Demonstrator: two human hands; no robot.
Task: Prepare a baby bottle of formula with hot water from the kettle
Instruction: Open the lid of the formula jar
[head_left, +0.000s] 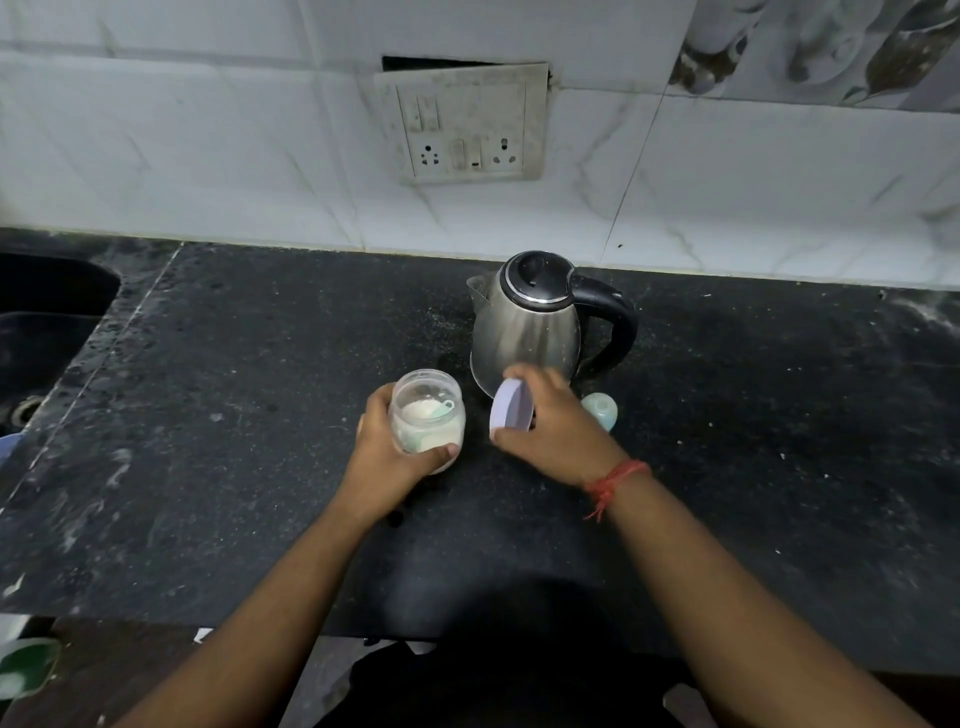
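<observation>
Single head-worn wide-angle view, which looked forward and steeply down from above the counter (208, 415). The tiled wall (208, 156) with its socket plate (462, 124) filled the upper band; both forearms entered from the lower edge. Hands and kettle (530, 327) lay near frame centre, at arm's length. Straight lines bowed toward the margins.

The kettle (527, 327) stands on the counter (753, 441), below the wall socket (462, 124). A jar (427, 413) sits left-front of it; a lid (511, 410) lies between them.
</observation>
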